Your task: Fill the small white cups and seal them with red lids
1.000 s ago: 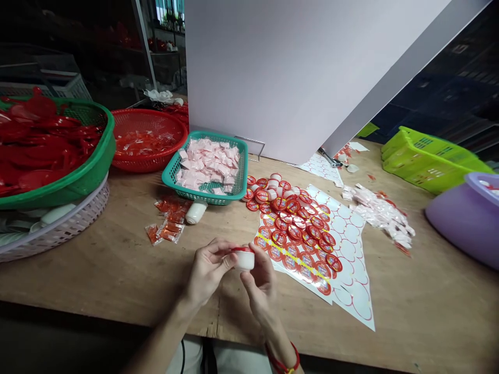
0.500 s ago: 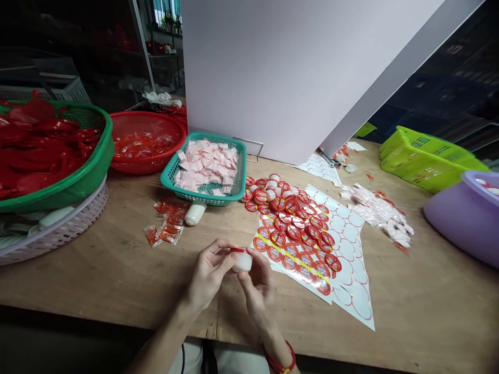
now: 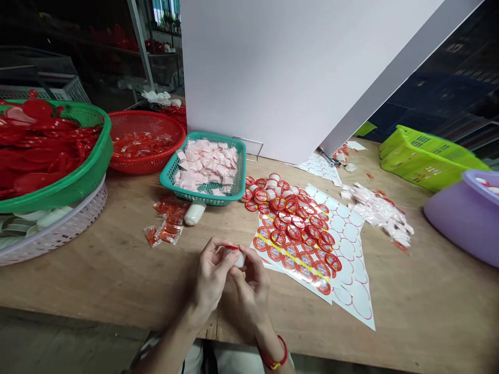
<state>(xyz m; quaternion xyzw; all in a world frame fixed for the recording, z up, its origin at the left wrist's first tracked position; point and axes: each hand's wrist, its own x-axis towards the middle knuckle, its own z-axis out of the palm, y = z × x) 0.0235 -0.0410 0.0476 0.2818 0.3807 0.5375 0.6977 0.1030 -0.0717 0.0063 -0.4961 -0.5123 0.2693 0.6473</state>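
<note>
A small white round tub with a red lid (image 3: 239,259) is held between both hands above the near part of the table. My left hand (image 3: 212,272) grips it from the left, thumb across its front. Closed round its right side is my right hand (image 3: 252,285), a red bracelet at the wrist. The fingers hide much of the tub. To the right, a pile of similar red-lidded white tubs (image 3: 293,232) lies on a sheet of round red stickers (image 3: 290,263). Red sachets (image 3: 168,231) and a white cylindrical container (image 3: 195,213) lie to the left.
Behind the sachets stands a teal basket (image 3: 166,182) of pale pink packets. Red (image 3: 128,165) and green (image 3: 106,148) baskets stand left. Loose pink packets (image 3: 382,213), a lime crate (image 3: 421,169) and a purple basin (image 3: 456,223) are right. A white panel (image 3: 273,78) rises behind.
Both hands have shifted slightly with the tub, which is tilted more and covered more by the fingers. The right wrist has moved a little left. Objects on the table look unchanged.
</note>
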